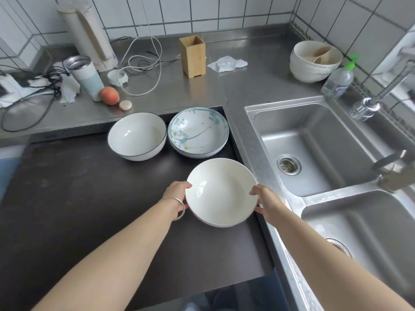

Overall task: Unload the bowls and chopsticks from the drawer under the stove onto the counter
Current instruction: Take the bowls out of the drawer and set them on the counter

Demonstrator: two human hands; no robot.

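Note:
I hold a plain white bowl [221,193] by its rim over the dark counter surface [78,198]. My left hand [177,193] grips its left edge and my right hand [266,202] its right edge. Behind it stand a white bowl with a dark rim [137,135] and a stack of blue floral bowls [198,132], side by side on the dark surface. An empty wooden chopstick holder [193,56] stands at the back on the steel counter [258,81]. No chopsticks or drawer are in view.
A double steel sink [325,153] with a tap [368,106] lies right. White bowls [314,60] and a soap bottle [338,78] sit at the back right. A cup [85,77], peach [109,95], cables [143,63] and tissue [226,63] clutter the back.

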